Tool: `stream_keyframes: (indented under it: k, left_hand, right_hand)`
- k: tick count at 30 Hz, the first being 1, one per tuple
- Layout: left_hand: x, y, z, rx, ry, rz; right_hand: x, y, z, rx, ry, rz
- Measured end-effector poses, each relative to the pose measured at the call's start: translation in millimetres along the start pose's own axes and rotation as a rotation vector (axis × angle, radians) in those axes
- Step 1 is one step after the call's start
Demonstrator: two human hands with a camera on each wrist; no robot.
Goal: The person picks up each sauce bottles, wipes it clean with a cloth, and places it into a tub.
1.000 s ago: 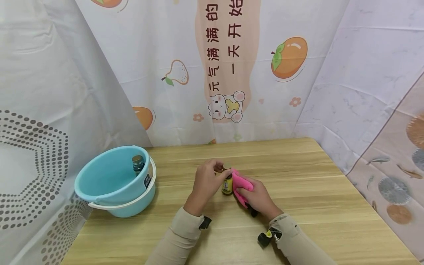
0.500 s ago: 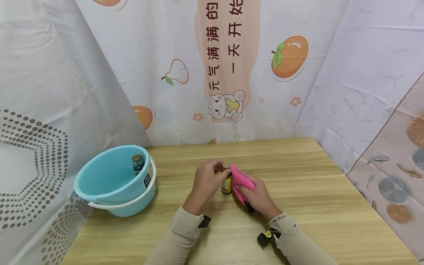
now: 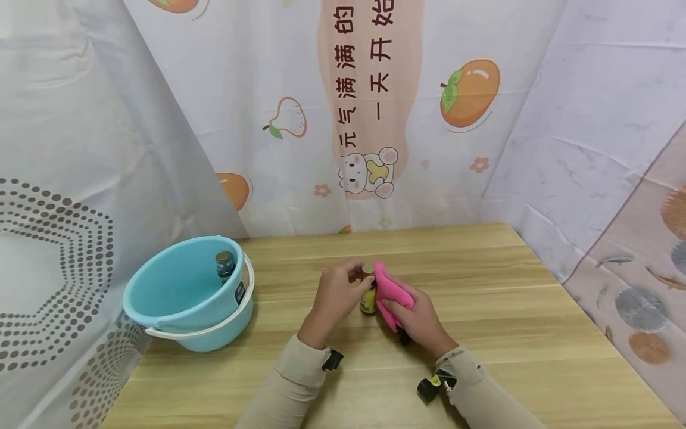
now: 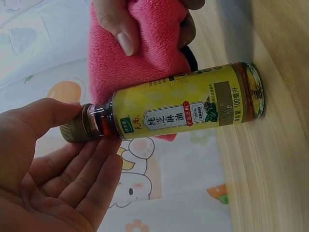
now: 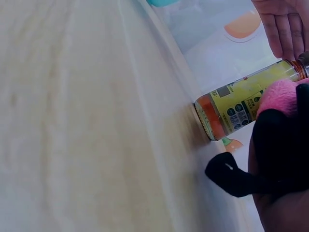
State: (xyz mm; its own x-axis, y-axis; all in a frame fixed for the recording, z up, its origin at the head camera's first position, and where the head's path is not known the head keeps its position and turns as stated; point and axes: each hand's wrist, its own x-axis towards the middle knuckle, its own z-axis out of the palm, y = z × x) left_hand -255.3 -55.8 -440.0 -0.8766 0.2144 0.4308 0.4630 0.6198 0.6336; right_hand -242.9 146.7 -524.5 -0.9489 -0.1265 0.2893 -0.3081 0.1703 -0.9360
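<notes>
The pink cloth (image 3: 394, 296) has risen slightly beside the bottle (image 4: 176, 102) since a second ago. The right grip (image 3: 423, 323) holds it; the left grip (image 3: 334, 296) pinches the cap (image 4: 73, 129). The bottle stands upright on the surface (image 3: 536, 333), right of a blue bucket (image 3: 214, 339).

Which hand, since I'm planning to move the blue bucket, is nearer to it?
The left hand: it is apart from the blue bucket, to its right, pinching the bottle. The right hand, holding the pink cloth, is farther right.
</notes>
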Motion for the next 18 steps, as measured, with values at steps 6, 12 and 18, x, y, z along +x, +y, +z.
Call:
stream_keyframes:
  k: [6,12,18]
  left_hand:
    - [0.4,0.8,-1.5,-0.015,-0.005,-0.008]
    - [2.9,0.0,-3.0,-0.025,-0.012,-0.021]
    - [2.0,-1.1,-2.7,-0.032,-0.025,-0.038]
  right_hand:
    - [2,3,0,-0.032,-0.008,0.014]
    - [3,-4,1,-0.105,-0.011,0.095]
    - [-2,-29,0,-0.114,-0.057,0.147]
